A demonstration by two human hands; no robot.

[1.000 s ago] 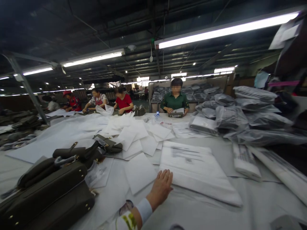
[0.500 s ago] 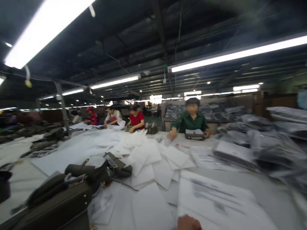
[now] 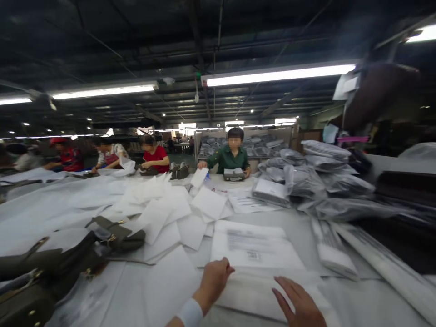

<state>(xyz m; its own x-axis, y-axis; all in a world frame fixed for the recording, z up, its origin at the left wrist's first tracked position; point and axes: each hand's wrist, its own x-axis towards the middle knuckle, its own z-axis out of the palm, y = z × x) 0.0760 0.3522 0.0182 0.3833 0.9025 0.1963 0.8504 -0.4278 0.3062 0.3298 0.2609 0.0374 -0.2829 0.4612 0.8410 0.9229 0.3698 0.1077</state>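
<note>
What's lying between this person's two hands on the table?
In the head view, only the stack of printed white plastic bags lies between the left hand and the right hand; both rest on it.

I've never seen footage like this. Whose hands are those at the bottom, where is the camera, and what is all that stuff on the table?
The camera sits on a worker's head, looking forward and down, so the two bare hands at the bottom are that person's own. The left hand and right hand both rest flat on a stack of clear printed bags; neither grips anything. On the long table lie loose white sheets, with dark olive handbags to the left and bagged goods piled to the right. Across the table, a person in a green shirt works.
</note>
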